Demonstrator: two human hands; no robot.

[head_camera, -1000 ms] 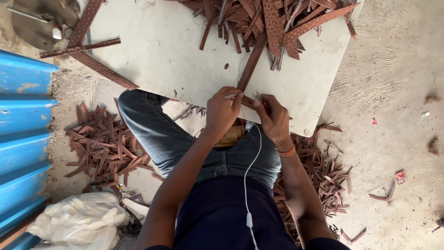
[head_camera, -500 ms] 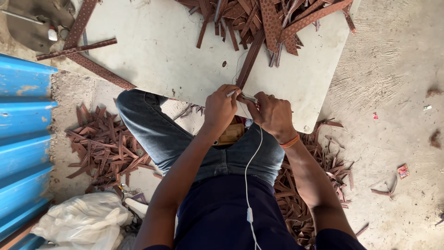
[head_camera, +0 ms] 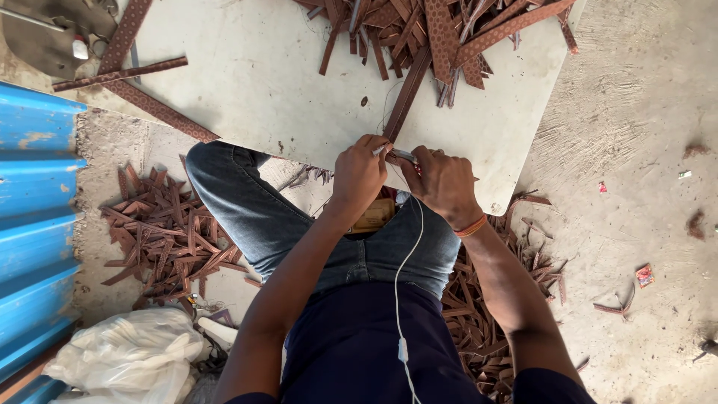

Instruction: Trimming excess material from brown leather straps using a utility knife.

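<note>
Nearest the camera, a white earphone cord [head_camera: 399, 299] hung down the dark shirt and over the jeans [head_camera: 299, 224] of the seated person. Just beyond the lap, both hands met at the near edge of a pale board [head_camera: 247, 82]. The left hand [head_camera: 359, 176] was clenched around the near end of a long brown strip [head_camera: 407, 93], pinching it flat against the board's edge. The right hand [head_camera: 441, 183], an orange band at its wrist, was closed on a small metal tool [head_camera: 402, 155] whose tip lay against that same end. The work looked to be the trimming or cutting of the strip's end; the next move would call for a steady pinch and a short, controlled stroke, since the fingers sat very close to the tool.

Room was tight: the board's edge lay directly under the knuckles, and brown offcuts [head_camera: 164, 232] crowded the floor on the left and beside the right knee. Farther along the board a pile of strips [head_camera: 441, 37] covered the far end, leaving a bare patch to its left. A blue metal sheet [head_camera: 34, 209] walled in the left side.
</note>
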